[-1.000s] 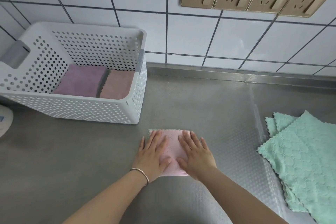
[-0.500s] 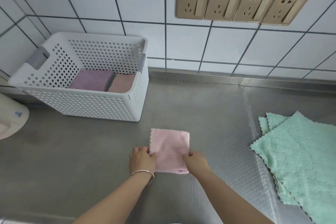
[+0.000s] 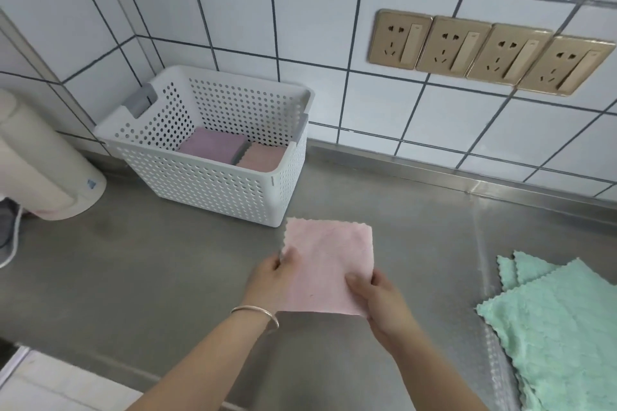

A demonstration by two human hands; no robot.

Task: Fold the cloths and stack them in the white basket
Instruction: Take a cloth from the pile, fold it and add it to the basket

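A folded pink cloth [image 3: 329,264] is held up off the steel counter between both hands. My left hand [image 3: 272,280] pinches its left edge, and my right hand [image 3: 379,299] grips its lower right corner. The white perforated basket [image 3: 213,187] stands at the back left against the tiled wall. Inside it lie a folded purple cloth [image 3: 208,145] and a folded pink cloth [image 3: 262,157] side by side. Unfolded mint green cloths [image 3: 561,320] are piled at the right edge of the counter.
A cream-coloured appliance [image 3: 43,170] with a white cord sits to the left of the basket. A row of gold wall sockets [image 3: 487,50] is above the counter. The counter's front edge [image 3: 100,360] runs along the lower left.
My hands went from pressing the pink cloth flat, to gripping its sides, to lifting it off the counter. The view has swung left.
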